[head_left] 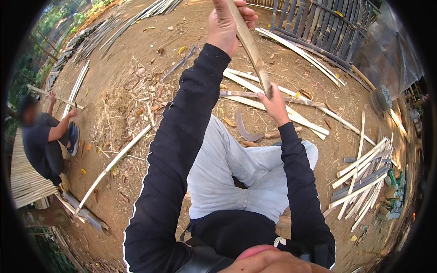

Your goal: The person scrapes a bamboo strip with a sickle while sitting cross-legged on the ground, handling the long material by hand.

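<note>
A long split bamboo strip slants across the top middle, held up in front of me. My left hand is closed round its upper part, with the thumb along one side; the strip's top end runs out of view. Lower down, my right hand grips the near end between thumb and fingers. Under the right hand, pale bamboo strips lie crossed on the dirt. A sickle with a curved blade and wooden handle rests on the ground just beyond my bent legs.
At the left, another person squats, holding a strip. Wood shavings litter the dirt. Piled strips and green bottles lie at the right. A dark slatted panel and a mallet-like tool are farther off.
</note>
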